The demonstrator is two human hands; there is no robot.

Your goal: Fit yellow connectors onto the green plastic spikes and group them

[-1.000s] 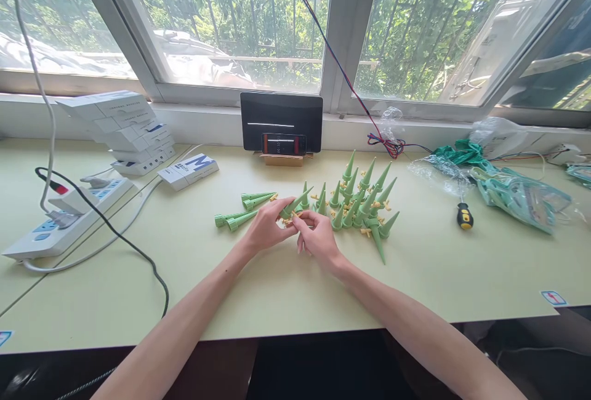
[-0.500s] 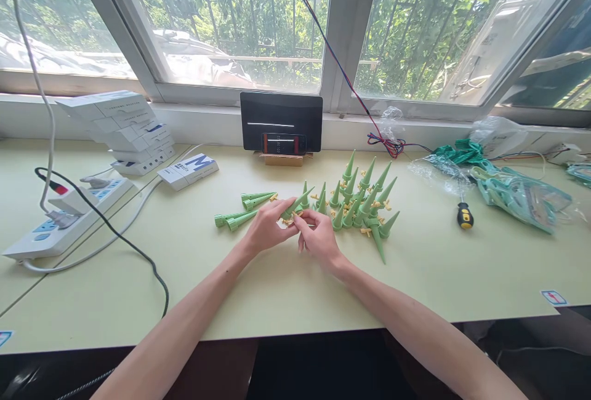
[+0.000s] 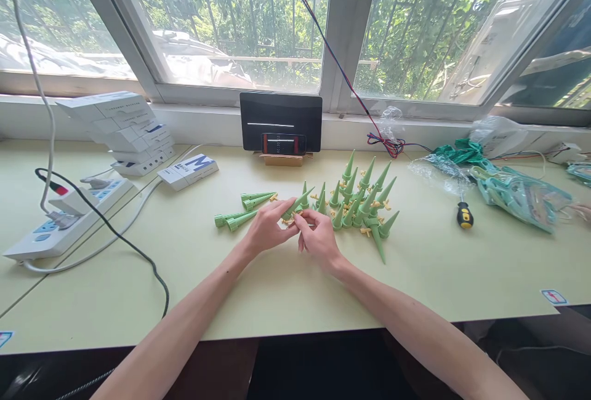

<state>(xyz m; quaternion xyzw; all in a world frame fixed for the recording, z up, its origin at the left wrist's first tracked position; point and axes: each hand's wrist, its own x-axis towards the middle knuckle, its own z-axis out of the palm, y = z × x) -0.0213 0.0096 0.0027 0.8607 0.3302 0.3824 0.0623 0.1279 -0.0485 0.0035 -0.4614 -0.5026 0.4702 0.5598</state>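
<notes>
My left hand (image 3: 266,226) is closed around a green plant watering spike (image 3: 299,201), its pointed end toward the upper right. Touching it from the other side, my right hand (image 3: 321,241) pinches a small yellow valve (image 3: 289,221) at the spike's wide end; fingers partly cover this spot. Several green spikes with yellow valves (image 3: 364,206) cluster to the right of my hands, most standing point up, one (image 3: 377,245) lying toward me. To the left lie several spikes (image 3: 240,220) on their sides.
A tablet (image 3: 281,108) and a phone (image 3: 298,143) lean on a cardboard stand behind the spikes. On the left are stacked white boxes (image 3: 124,123) and a power strip (image 3: 87,215) with cables. A screwdriver (image 3: 465,215) and plastic bags (image 3: 521,197) lie to the right.
</notes>
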